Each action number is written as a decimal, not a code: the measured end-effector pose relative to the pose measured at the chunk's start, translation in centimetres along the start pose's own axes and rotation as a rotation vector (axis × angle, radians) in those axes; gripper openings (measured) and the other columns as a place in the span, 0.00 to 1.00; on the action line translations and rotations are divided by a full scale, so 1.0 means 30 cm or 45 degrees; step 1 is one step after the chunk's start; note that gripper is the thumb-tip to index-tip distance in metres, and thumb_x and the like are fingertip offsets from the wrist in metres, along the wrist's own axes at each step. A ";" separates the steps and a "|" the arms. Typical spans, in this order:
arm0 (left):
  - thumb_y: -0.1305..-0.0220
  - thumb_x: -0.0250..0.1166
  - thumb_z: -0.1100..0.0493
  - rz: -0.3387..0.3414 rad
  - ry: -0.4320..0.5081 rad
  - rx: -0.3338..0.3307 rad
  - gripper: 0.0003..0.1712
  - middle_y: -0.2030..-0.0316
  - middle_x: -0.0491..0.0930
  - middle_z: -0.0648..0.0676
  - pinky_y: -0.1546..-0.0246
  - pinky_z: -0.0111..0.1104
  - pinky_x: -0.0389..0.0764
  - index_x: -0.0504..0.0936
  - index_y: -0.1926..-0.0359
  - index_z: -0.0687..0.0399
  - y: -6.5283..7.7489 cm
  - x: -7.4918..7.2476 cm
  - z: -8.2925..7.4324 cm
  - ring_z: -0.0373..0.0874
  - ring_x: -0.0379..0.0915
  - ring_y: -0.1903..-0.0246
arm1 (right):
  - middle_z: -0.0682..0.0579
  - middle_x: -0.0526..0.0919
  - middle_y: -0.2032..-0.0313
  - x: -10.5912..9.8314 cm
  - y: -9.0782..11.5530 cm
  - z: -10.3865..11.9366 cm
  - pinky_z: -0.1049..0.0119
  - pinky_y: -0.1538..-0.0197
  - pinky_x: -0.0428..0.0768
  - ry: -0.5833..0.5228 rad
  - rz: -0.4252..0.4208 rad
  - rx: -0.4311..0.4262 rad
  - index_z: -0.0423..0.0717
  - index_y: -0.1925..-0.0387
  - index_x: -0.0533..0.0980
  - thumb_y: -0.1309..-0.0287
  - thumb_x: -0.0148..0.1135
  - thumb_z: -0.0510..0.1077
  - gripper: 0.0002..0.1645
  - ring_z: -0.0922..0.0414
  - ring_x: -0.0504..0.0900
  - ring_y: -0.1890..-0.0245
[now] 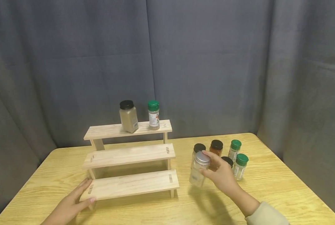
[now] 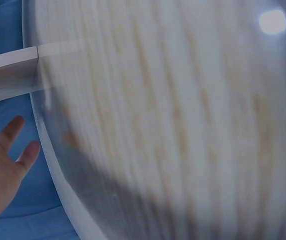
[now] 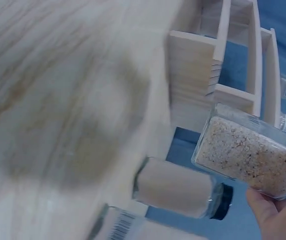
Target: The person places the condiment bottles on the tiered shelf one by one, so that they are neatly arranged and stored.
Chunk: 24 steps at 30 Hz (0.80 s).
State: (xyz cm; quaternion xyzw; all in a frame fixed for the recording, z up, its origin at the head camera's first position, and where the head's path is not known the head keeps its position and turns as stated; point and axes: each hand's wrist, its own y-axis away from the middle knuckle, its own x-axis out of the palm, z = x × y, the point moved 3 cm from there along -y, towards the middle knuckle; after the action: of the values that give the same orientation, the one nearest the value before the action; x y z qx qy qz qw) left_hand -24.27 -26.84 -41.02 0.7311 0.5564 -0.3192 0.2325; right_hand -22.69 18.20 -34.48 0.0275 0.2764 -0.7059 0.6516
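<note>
My right hand (image 1: 222,175) pinches a clear square spice jar (image 1: 196,175) near its silver lid (image 1: 202,157). In the right wrist view the speckled, coarse seasoning (image 3: 248,155) shows through the glass. This jar is held in front of a black-lidded jar (image 1: 199,148), partly covering it. My left hand (image 1: 71,201) touches the left end of the lowest step of a three-tier wooden rack (image 1: 130,186), thumb at the front edge, fingers spread. On the top step stand a black-lidded jar of tan powder (image 1: 129,118) and a green-capped shaker (image 1: 154,116).
Right of the rack, several containers stand grouped on the wooden table (image 1: 279,187): a black-lidded jar with red contents (image 1: 216,147), another black lid (image 1: 227,161) partly behind my right hand, and two green-capped shakers (image 1: 240,167). A grey curtain (image 1: 206,68) hangs behind.
</note>
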 end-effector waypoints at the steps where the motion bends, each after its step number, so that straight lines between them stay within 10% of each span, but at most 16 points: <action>1: 0.43 0.55 0.45 0.004 0.008 -0.003 0.41 0.37 0.43 0.66 0.54 0.65 0.47 0.50 0.36 0.58 -0.001 -0.001 -0.001 0.68 0.38 0.42 | 0.40 0.72 0.52 -0.001 -0.001 0.006 0.54 0.53 0.72 0.000 0.003 -0.005 0.45 0.46 0.66 0.57 0.63 0.33 0.32 0.45 0.73 0.54; 24: 0.43 0.53 0.41 0.066 -0.052 -0.075 0.43 0.37 0.40 0.66 0.54 0.64 0.47 0.47 0.35 0.57 -0.006 -0.001 -0.005 0.68 0.37 0.42 | 0.45 0.72 0.53 0.047 -0.052 0.173 0.66 0.55 0.73 -0.187 0.087 -0.075 0.43 0.46 0.67 0.59 0.65 0.32 0.33 0.51 0.73 0.54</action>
State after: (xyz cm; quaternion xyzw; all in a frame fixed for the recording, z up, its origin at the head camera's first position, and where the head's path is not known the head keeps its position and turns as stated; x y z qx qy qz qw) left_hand -24.41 -26.70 -40.89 0.7315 0.5414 -0.3115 0.2734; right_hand -22.68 14.73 -30.09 -0.0342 0.2476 -0.6749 0.6943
